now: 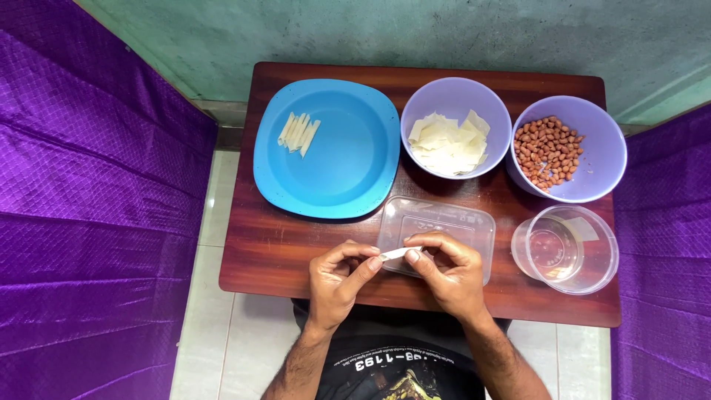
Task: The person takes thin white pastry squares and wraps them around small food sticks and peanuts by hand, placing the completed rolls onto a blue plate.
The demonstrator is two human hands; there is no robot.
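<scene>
My left hand (339,275) and my right hand (447,272) meet over the near edge of a small wooden table (266,252). Together they pinch a small pale rolled wrapper piece (396,253) between thumbs and fingertips. Just behind the hands lies a clear flat plastic lid (444,222). A blue plate (348,155) at the back left carries several finished pale rolls (298,133). A lilac bowl (422,100) holds pale square wrappers (448,142). A second lilac bowl (603,167) holds peanuts (548,150).
A clear round plastic container (566,250) with a little liquid stands at the right front of the table. Purple quilted fabric (89,192) hangs on both sides. A green wall is behind, and a tiled floor lies below.
</scene>
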